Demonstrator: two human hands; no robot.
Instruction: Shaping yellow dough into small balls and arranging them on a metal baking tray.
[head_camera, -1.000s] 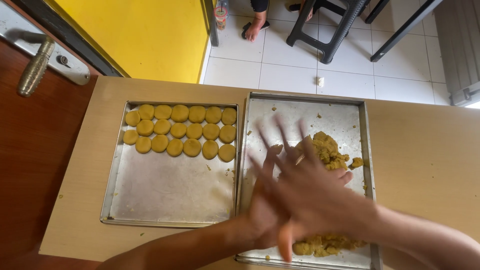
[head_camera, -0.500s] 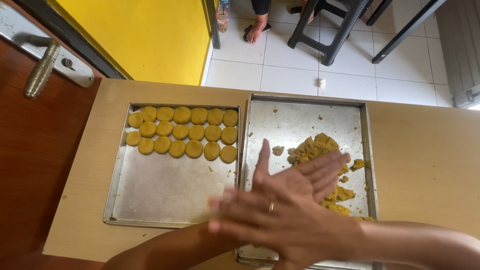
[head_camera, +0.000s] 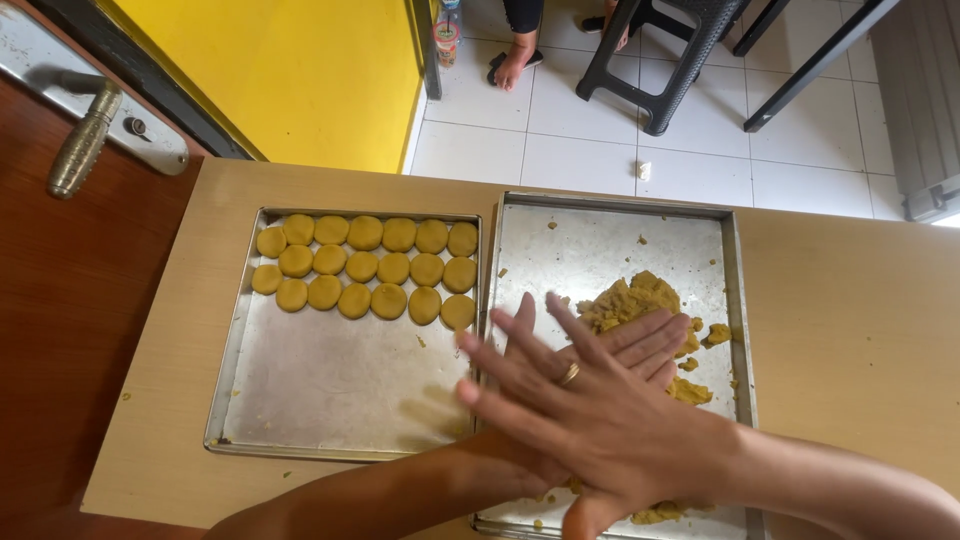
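My right hand (head_camera: 590, 415), a ring on one finger, lies flat across my left hand (head_camera: 655, 345), palm against palm, fingers straight and spread. They hover over the near part of the right metal tray (head_camera: 600, 240). Whatever is between the palms is hidden. A crumbly lump of yellow dough (head_camera: 630, 298) sits on that tray just beyond my fingers, with loose bits (head_camera: 715, 335) beside it. The left metal tray (head_camera: 232, 350) carries three rows of round flattened yellow dough discs (head_camera: 365, 265) along its far side.
Both trays rest side by side on a light wooden table (head_camera: 850, 330). A brown door with a metal handle (head_camera: 85, 140) stands at left, beside a yellow wall (head_camera: 290, 70). Beyond the table, on white tiles, are a black stool (head_camera: 665, 60) and another person's feet (head_camera: 515, 65).
My pressed palms have slid against each other: the top hand's fingers swung from pointing away to pointing left. Both hands came nearer, uncovering more of the dough lump.
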